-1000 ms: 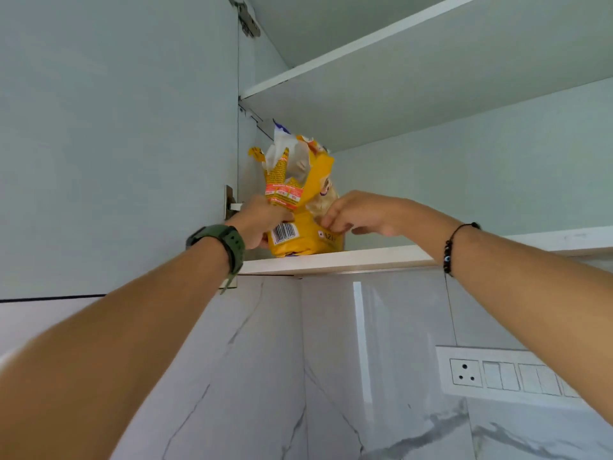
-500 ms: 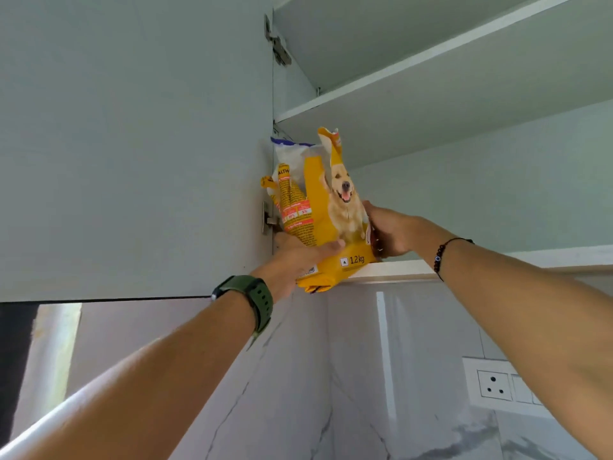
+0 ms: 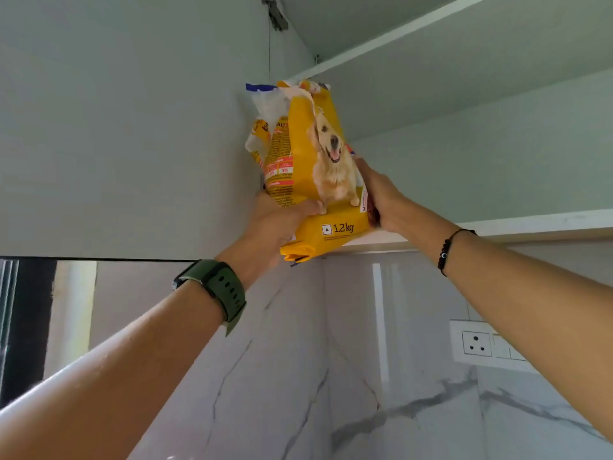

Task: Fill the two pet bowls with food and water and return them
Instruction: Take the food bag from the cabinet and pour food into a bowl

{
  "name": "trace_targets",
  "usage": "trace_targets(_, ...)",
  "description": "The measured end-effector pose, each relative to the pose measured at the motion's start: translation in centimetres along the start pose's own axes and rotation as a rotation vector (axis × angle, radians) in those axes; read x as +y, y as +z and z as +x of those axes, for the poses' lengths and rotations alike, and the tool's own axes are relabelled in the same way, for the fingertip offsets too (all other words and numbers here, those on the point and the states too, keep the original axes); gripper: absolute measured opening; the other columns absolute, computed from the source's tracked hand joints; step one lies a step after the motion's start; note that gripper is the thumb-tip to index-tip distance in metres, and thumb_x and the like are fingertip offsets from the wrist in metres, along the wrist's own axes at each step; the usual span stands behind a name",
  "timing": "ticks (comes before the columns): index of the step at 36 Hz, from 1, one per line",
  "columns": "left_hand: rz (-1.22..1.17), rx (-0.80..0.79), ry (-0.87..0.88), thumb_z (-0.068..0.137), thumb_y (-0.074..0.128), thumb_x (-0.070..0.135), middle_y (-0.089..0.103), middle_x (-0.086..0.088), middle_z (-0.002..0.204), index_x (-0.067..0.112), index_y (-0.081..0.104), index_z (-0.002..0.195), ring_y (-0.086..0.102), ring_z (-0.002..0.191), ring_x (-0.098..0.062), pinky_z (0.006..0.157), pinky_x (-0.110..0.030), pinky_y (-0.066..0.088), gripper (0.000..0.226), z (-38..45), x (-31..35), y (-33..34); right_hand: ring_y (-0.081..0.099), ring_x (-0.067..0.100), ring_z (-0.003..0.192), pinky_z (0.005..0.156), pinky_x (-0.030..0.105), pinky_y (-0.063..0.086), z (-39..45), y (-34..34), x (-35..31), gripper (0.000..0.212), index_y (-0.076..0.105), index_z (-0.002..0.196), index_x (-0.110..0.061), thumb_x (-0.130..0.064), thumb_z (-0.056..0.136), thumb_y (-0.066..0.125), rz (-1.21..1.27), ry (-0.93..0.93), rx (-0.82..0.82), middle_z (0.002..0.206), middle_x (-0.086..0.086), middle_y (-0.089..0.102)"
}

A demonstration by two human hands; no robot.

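A yellow dog food bag (image 3: 305, 154) with a dog picture and "1.2 kg" on its front stands upright at the front edge of the lower cabinet shelf (image 3: 530, 224), its bottom corner hanging past the edge. My left hand (image 3: 275, 224) grips the bag's lower left side, thumb across the front. My right hand (image 3: 381, 197) holds the bag's right side from behind. The bag's top is crumpled and rolled. No pet bowls are in view.
The open cabinet door (image 3: 132, 127) stands close on the left of the bag. An upper shelf (image 3: 431, 31) runs above it. Below is a marble-pattern wall (image 3: 331, 376) with a socket panel (image 3: 477, 343) at the right.
The bag has turned its front toward me and slid forward over the shelf edge. My left hand shifted under its lower side and my right hand moved behind it.
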State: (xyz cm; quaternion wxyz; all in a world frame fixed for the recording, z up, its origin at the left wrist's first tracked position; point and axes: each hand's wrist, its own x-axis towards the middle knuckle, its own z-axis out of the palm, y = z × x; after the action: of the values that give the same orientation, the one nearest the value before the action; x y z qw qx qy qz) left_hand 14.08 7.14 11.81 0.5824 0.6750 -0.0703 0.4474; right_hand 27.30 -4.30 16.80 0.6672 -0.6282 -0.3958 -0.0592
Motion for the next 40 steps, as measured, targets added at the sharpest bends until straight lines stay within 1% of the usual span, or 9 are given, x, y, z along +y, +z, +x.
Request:
trace_targets(3, 0.062, 0.032, 0.042, 0.030, 0.083, 0.031, 0.069, -0.010, 0.108, 0.012, 0.057, 0.120, 0.069, 0.093, -0.028, 0.079, -0.047, 0.058, 0.096, -1.6, 0.5, -0.8, 0.061, 0.021, 0.066, 0.063, 0.027, 0.048, -1.8, 0.6, -0.7, 0.025, 0.057, 0.073, -0.014, -0.031, 0.091, 0.050, 0.070, -0.080, 0.151, 0.073, 0.006, 0.063)
trace_targets(7, 0.112, -0.012, 0.066, 0.035, 0.081, 0.025, 0.072, -0.006, 0.098, 0.017, 0.065, 0.106, 0.071, 0.086, -0.024, 0.075, -0.041, 0.058, 0.074, -4.2, 0.4, -1.8, 0.054, 0.023, 0.068, 0.060, 0.032, 0.041, -3.8, 1.6, -0.4, 0.025, 0.044, 0.061, -0.012, -0.009, 0.084, 0.052, 0.066, -0.143, 0.344, 0.065, 0.006, 0.050)
trace_targets(9, 0.131, -0.042, 0.048, 0.039, 0.082, 0.022, 0.073, -0.003, 0.095, 0.022, 0.066, 0.100, 0.072, 0.084, -0.022, 0.074, -0.039, 0.057, 0.063, -5.7, 0.1, -2.3, 0.057, 0.027, 0.076, 0.066, 0.039, 0.045, -5.5, 2.1, 0.4, 0.025, 0.045, 0.060, -0.012, -0.009, 0.084, 0.051, 0.049, -0.138, 0.376, 0.069, 0.008, 0.052)
trace_targets(11, 0.148, -0.063, 0.005, 0.036, 0.083, 0.028, 0.073, -0.002, 0.101, 0.021, 0.063, 0.110, 0.072, 0.088, -0.022, 0.076, -0.041, 0.058, 0.076, -7.4, -0.3, -2.9, 0.060, 0.031, 0.081, 0.072, 0.044, 0.050, -7.4, 2.4, 1.6, 0.024, 0.046, 0.061, -0.011, -0.010, 0.084, 0.051, 0.056, -0.122, 0.392, 0.073, 0.011, 0.056)
trace_targets(15, 0.177, -0.120, -0.050, 0.053, 0.085, 0.012, 0.076, 0.008, 0.087, 0.026, 0.062, 0.099, 0.073, 0.079, -0.014, 0.068, -0.034, 0.058, 0.054, -11.5, -1.8, -3.6, 0.051, 0.020, 0.063, 0.061, 0.033, 0.042, -12.0, 2.6, 5.1, 0.033, 0.038, 0.055, -0.013, -0.002, 0.082, 0.053, 0.244, -0.070, 0.406, 0.059, 0.004, 0.047)
trace_targets(23, 0.214, -0.120, -0.235, 0.033, 0.082, 0.035, 0.070, 0.001, 0.106, 0.023, 0.051, 0.115, 0.070, 0.091, -0.016, 0.074, -0.035, 0.058, 0.088, -19.5, -7.3, -4.3, 0.045, 0.005, 0.046, 0.045, 0.018, 0.036, -21.5, 2.8, 12.4, 0.037, 0.032, 0.057, -0.014, 0.002, 0.088, 0.046, 0.286, 0.037, 0.446, 0.058, -0.001, 0.044)
trace_targets(32, 0.176, -0.185, -0.413, 0.057, 0.086, 0.011, 0.065, 0.005, 0.107, 0.021, 0.045, 0.124, 0.068, 0.091, -0.009, 0.067, -0.021, 0.058, 0.079, -28.6, -14.1, -4.1, 0.048, -0.002, 0.044, 0.046, 0.017, 0.040, -30.8, 2.1, 19.9, 0.037, 0.034, 0.059, -0.015, 0.001, 0.090, 0.046, 0.271, 0.178, 0.453, 0.049, -0.010, 0.046)
trace_targets(36, 0.202, -0.243, -0.480, 0.044, 0.085, 0.035, 0.064, 0.004, 0.115, 0.027, 0.042, 0.128, 0.066, 0.101, -0.011, 0.078, -0.033, 0.058, 0.094, -33.1, -17.0, -4.2, 0.049, 0.003, 0.051, 0.051, 0.020, 0.041, -35.9, 1.5, 22.9, 0.036, 0.038, 0.058, -0.015, 0.003, 0.089, 0.046, 0.229, 0.228, 0.476, 0.049, -0.012, 0.050)
trace_targets(40, 0.254, -0.353, -0.512, 0.048, 0.083, 0.041, 0.059, 0.012, 0.121, 0.035, 0.032, 0.136, 0.061, 0.110, -0.008, 0.086, -0.035, 0.056, 0.101, -37.6, -19.3, -3.9, 0.055, 0.004, 0.060, 0.055, 0.019, 0.046, -41.8, 0.7, 25.5, 0.037, 0.046, 0.060, -0.020, -0.003, 0.093, 0.046, 0.231, 0.291, 0.500, 0.056, -0.012, 0.057)
